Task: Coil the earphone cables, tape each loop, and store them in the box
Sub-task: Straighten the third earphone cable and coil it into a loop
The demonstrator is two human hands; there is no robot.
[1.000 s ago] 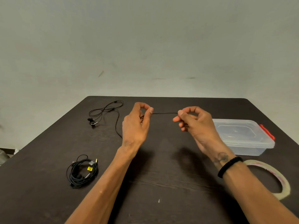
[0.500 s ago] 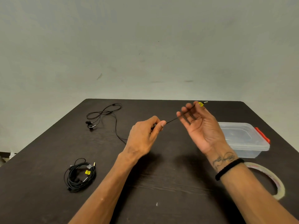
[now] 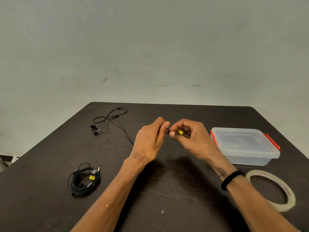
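Note:
A loose black earphone cable (image 3: 111, 117) trails from the far left of the dark table toward my hands. My left hand (image 3: 150, 139) pinches this cable above the table's middle. My right hand (image 3: 192, 138) meets it fingertip to fingertip and grips the cable's end, where a yellow tag (image 3: 179, 132) shows. A second earphone (image 3: 84, 180), coiled with a yellow tag and its plug sticking out, lies at the near left. The clear plastic box (image 3: 242, 146) with red clips and its lid on stands at the right. A roll of clear tape (image 3: 274, 190) lies flat in front of the box.
The dark wooden table (image 3: 50, 156) ends at a plain grey wall behind. A black band circles my right wrist. A small white speck (image 3: 162, 211) lies near the front edge.
My hands have come together: the stretch of cable held taut between them is gone, and my right hand has turned over with the tagged end at my left fingertips.

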